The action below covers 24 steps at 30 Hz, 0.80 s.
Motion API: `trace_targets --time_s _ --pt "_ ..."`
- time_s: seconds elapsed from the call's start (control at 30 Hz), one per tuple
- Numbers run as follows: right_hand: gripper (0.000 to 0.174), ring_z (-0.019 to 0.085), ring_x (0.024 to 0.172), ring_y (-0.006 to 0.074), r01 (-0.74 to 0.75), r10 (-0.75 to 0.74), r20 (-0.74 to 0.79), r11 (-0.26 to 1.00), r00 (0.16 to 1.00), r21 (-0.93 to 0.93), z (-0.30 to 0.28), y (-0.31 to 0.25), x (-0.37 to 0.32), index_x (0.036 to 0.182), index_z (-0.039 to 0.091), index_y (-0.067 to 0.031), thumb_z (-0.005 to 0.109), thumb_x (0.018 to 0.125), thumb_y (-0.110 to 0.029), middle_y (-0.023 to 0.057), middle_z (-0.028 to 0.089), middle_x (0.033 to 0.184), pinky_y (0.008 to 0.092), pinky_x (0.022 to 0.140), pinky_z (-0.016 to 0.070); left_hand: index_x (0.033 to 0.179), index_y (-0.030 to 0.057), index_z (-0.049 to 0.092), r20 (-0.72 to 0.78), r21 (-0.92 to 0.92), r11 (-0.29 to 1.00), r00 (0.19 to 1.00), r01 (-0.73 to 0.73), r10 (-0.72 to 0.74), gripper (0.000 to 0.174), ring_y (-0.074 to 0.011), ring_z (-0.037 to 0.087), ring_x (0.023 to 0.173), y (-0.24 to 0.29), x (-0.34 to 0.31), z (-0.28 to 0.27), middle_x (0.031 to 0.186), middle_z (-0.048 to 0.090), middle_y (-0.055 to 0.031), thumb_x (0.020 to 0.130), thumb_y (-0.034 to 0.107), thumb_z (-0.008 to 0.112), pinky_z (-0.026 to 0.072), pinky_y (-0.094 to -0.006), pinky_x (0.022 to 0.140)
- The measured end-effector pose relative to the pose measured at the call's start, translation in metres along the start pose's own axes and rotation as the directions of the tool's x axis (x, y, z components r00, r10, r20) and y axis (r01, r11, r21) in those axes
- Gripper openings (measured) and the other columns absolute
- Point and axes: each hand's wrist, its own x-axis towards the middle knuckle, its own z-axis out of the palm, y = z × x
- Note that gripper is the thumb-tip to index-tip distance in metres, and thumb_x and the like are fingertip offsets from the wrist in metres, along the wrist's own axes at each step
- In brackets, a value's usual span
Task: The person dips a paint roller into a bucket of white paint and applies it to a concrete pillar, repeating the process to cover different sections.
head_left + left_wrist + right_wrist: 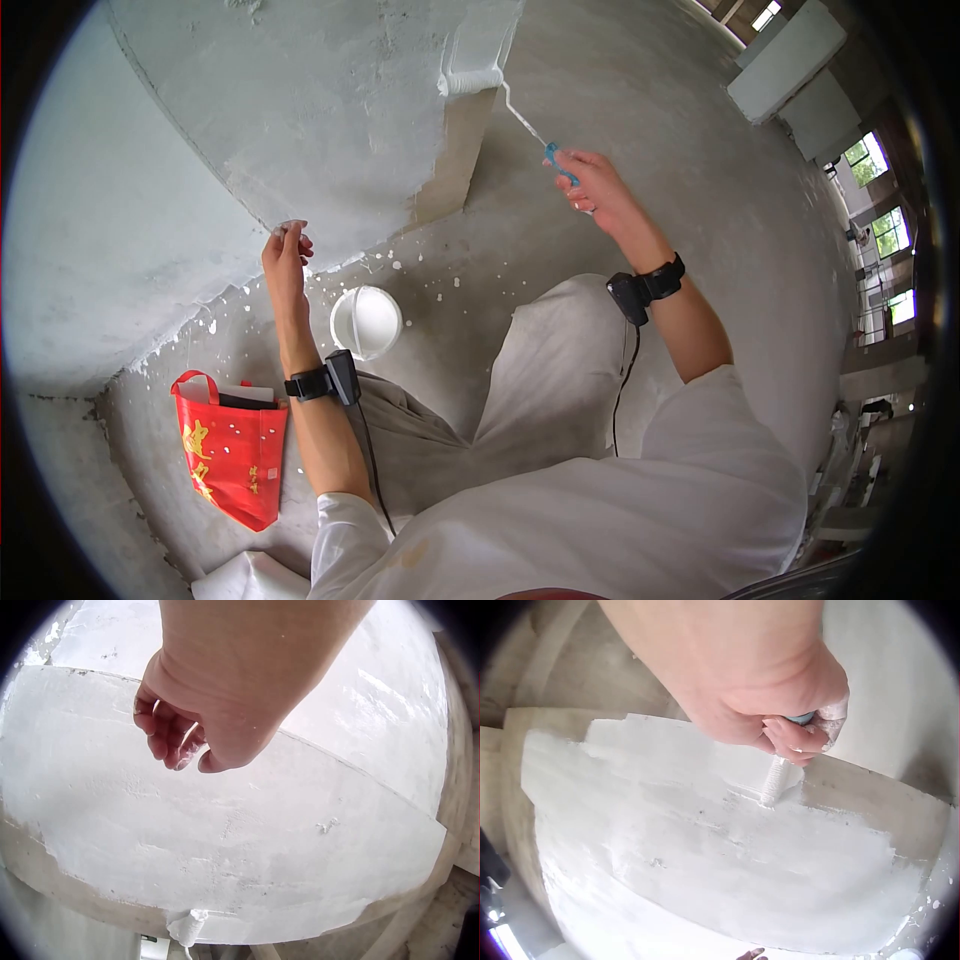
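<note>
Person stands at a concrete wall (300, 110), most of its face coated wet white. Right hand (590, 185) is wrapped round the blue handle (560, 165) of a small paint roller (472, 72), fingers and thumb curled tight on it. A thin wire shank runs from the handle up to the roller, which lies flat on the wall at its outer corner, where the white meets a bare tan strip on the wall's return side. The right wrist view shows ridges of thick paint on the wall just beside the roller. Left hand (287, 252) is raised close to the wall, lower down its face than the roller, fingers (161, 735) loosely curled with nothing in them; whether they touch the wall cannot be told. Paint bucket (335, 322) stands on the floor (700, 180) near the wall's foot, white spatter around it. Red bag (235, 460) lies further along the wall's foot. Judgement: the step in hand is rolling the coat out to the wall's corner. Done well, that probably means light, even pressure with the roller flat, strokes overlapped back into the wet area to lay down the ridges, and a lightly loaded roller at the corner so paint neither runs nor wraps onto the bare strip.
</note>
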Motion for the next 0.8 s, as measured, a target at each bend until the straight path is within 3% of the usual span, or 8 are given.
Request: trace_targets --time_s 0.47,0.8 --pt "0.022 0.032 0.049 0.0003 0.114 -0.117 -0.084 0.993 0.990 -0.037 -0.005 -0.045 -0.013 0.101 0.064 -0.0064 0.058 0.096 -0.027 -0.0027 0.050 0.069 0.0182 0.041 0.0242 0.098 0.0047 0.068 -0.002 0.001 1.000 1.000 -0.007 0.007 0.026 -0.0086 0.052 0.066 -0.001 0.000 -0.002 0.071 0.056 0.0008 0.094 0.028 0.058 0.0374 -0.0240 0.060" --pt "0.023 0.031 0.048 -0.0004 -0.004 0.005 -0.063 1.000 0.998 0.014 -0.013 0.008 0.004 0.102 0.063 -0.0052 0.059 0.096 -0.027 -0.0034 0.049 0.068 0.0177 0.040 0.0219 0.097 0.0050 0.068 0.007 0.021 1.000 1.000 0.012 -0.012 0.026 -0.0083 0.051 0.067 0.002 -0.001 0.002 0.071 0.056 0.0013 0.094 0.029 0.057 0.0375 -0.0240 0.061"
